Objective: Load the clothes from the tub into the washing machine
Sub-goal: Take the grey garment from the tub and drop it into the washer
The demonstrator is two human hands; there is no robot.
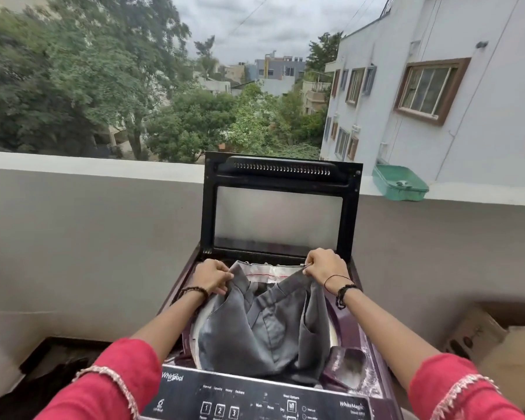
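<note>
A top-loading washing machine (356, 338) stands before me with its glass lid (279, 213) raised upright. Grey trousers (264, 325) hang over the drum opening, waistband up and spread wide. My left hand (211, 275) grips the waistband's left side. My right hand (326, 266) grips its right side. The trouser legs droop down into the drum. The machine's dark control panel (255, 398) lies nearest me. The tub is not clearly visible; a dark shape (43, 383) sits low at the left.
A grey parapet wall (88, 237) runs behind the machine. A green plastic tray (399, 183) sits on its ledge at the right. A cardboard box (497, 344) stands on the floor at the right. A detergent compartment (347, 368) is at the machine's front right corner.
</note>
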